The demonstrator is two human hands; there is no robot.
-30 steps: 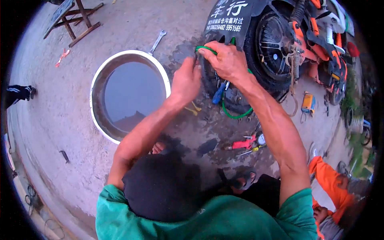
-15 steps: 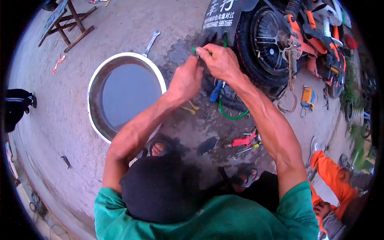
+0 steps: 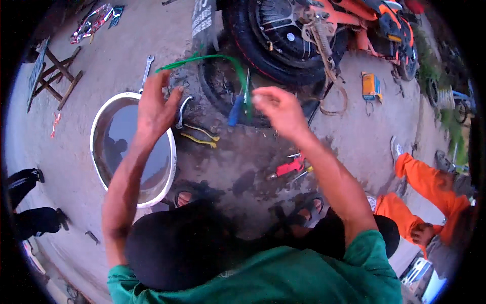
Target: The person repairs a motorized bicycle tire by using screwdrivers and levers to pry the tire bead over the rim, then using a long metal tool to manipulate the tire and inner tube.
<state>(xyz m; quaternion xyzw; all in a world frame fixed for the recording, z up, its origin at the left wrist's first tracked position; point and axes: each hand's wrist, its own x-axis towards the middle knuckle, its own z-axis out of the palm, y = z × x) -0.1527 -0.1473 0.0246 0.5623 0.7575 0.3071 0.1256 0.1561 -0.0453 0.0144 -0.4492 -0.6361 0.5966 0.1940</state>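
My left hand (image 3: 157, 104) hovers over the right rim of a round metal basin (image 3: 96, 152) of greyish water, thumb spread from the fingers. The left end of a thin green hose (image 3: 217, 57) lies at its fingertips; the hose arcs right and drops beside a blue-handled screwdriver (image 3: 235, 111). Just right of the screwdriver is my right hand (image 3: 281, 111), blurred, its fingers loosely bent with nothing visible in them. Beyond it stands the black wheel (image 3: 283, 38) of an orange vehicle, and a black tyre (image 3: 210, 86) lies on the ground by it.
Yellow-handled pliers (image 3: 200, 134), a curved metal tool (image 3: 183, 109), a spanner (image 3: 147, 68) and a red tool (image 3: 288, 167) lie on the wet ground. A wooden stand (image 3: 58, 76) is far left. Orange-trousered legs (image 3: 425, 182) are at right. A yellow-blue box (image 3: 371, 87) stands beyond.
My hands have come apart; the right hand no longer touches the green hose and is nearer the screwdriver. The view has shifted, moving the wheel and basin left in it.
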